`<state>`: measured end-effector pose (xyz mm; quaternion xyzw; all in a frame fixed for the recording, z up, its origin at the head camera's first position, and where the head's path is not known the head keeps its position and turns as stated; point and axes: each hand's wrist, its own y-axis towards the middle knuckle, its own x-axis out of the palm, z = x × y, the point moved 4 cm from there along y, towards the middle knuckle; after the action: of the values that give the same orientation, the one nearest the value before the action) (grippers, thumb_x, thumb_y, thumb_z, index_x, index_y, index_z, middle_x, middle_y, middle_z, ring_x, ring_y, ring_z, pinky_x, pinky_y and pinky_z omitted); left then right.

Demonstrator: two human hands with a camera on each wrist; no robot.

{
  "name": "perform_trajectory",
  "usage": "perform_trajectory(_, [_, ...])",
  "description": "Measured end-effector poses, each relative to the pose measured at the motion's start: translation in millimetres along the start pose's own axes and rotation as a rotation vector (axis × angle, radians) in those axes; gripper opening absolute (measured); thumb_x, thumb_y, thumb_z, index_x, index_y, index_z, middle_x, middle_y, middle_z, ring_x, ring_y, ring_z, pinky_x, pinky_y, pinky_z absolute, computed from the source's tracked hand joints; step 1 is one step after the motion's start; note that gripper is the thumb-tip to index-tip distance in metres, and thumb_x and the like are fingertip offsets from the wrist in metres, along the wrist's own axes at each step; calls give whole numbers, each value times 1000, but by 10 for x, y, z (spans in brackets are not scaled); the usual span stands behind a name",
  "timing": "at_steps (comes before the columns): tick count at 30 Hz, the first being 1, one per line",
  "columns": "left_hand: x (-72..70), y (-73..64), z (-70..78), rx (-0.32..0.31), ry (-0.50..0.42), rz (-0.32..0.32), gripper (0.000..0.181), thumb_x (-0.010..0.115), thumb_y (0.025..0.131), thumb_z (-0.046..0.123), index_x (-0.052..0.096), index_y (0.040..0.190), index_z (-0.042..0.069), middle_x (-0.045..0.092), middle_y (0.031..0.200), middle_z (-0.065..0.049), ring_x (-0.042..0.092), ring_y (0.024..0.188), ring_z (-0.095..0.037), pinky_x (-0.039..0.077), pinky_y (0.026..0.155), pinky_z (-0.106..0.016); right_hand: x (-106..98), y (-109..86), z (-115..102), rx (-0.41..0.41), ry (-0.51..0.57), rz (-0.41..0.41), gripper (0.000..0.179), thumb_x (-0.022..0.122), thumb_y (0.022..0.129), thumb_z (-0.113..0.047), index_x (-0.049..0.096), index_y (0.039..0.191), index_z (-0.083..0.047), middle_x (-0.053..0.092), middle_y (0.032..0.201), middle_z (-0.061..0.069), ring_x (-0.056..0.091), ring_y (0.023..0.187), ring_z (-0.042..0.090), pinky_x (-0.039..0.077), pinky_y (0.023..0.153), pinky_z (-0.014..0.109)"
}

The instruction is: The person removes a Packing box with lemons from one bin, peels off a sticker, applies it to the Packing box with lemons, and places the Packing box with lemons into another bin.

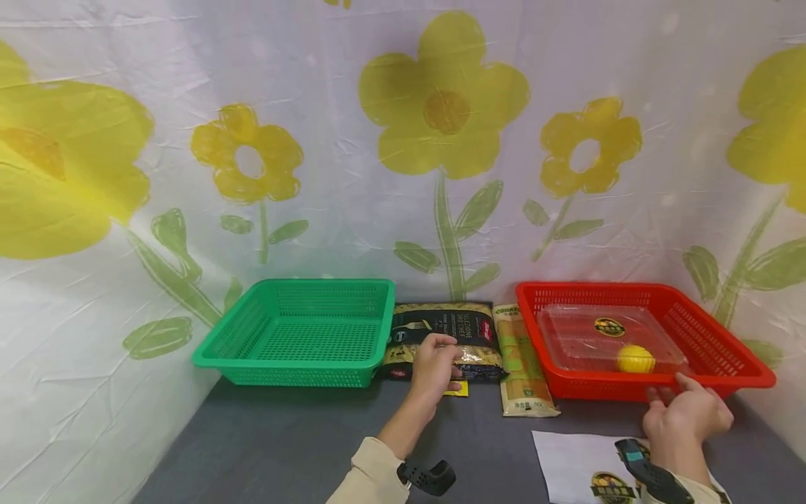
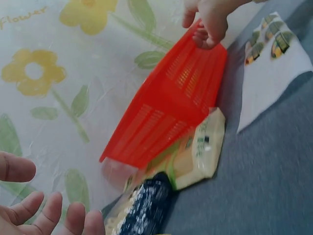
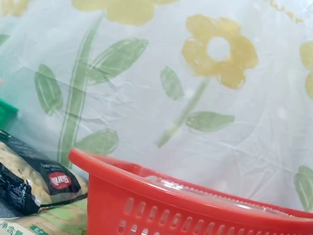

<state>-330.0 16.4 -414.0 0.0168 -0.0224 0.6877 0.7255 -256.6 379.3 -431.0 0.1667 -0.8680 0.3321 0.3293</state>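
Note:
My left hand (image 1: 433, 369) hovers in front of a black bag of pasta (image 1: 462, 323), fingers loosely bent and holding nothing; in the left wrist view its fingers (image 2: 49, 213) are spread. My right hand (image 1: 689, 414) is at the front rim of a red plastic basket (image 1: 749, 364), thumb over the rim and fingers bent against the outer wall. From the left wrist view, the right hand (image 2: 211, 22) grips that rim. Inside the basket lie a clear plastic container (image 1: 567, 336) and a ridged yellow ball-like piece (image 1: 636, 359).
A green basket (image 1: 290, 364) stands at the left. Between the baskets, a long tan-and-green packet (image 1: 522, 367) lies beside the pasta bag. A small yellow packet (image 1: 462, 390) peeks out under the bag. White printed paper (image 1: 567, 455) lies at the front right. A flowered curtain hangs behind.

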Motion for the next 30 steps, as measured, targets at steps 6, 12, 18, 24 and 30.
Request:
perform_trajectory(6, [-222, 11, -46, 69, 78, 37, 24, 59, 95, 14, 60, 116, 3, 65, 98, -12, 63, 69, -25, 61, 61, -46, -9, -56, -38, -54, -34, 45, 29, 54, 96, -3, 36, 105, -23, 48, 110, -7, 40, 48, 21, 44, 42, 26])
perform_trajectory(12, [-489, 41, -49, 166, 85, 51, 20, 61, 94, 12, 62, 112, 2, 65, 96, -14, 64, 72, -25, 62, 63, -49, 53, -171, -29, -163, -49, 50, 30, 51, 97, 0, 38, 108, -25, 46, 115, -8, 40, 51, 17, 38, 40, 19])
perform_trajectory(18, [-744, -28, -35, 298, 80, 42, 19, 63, 94, 6, 60, 112, 3, 63, 94, -12, 63, 74, -20, 61, 64, -50, 195, -351, 24, -348, -40, 24, 27, 48, 95, 7, 46, 106, -17, 42, 114, -5, 46, 89, 7, 50, 69, 14])
perform_trajectory(24, [-807, -64, 53, 498, 82, 22, 24, 63, 92, 2, 62, 114, 8, 63, 95, -14, 64, 81, -18, 61, 63, -38, 401, -516, 58, -494, -28, -94, 22, 50, 93, 8, 50, 104, -12, 44, 101, 2, 49, 81, 13, 52, 73, 17])
perform_trajectory(30, [-786, -94, 183, 616, 88, -11, 29, 63, 89, 0, 61, 117, 8, 61, 99, -21, 62, 82, -23, 59, 61, -32, 497, -741, 129, -562, -135, -226, 18, 62, 92, 5, 59, 100, -11, 54, 101, 3, 51, 86, 14, 52, 66, 16])
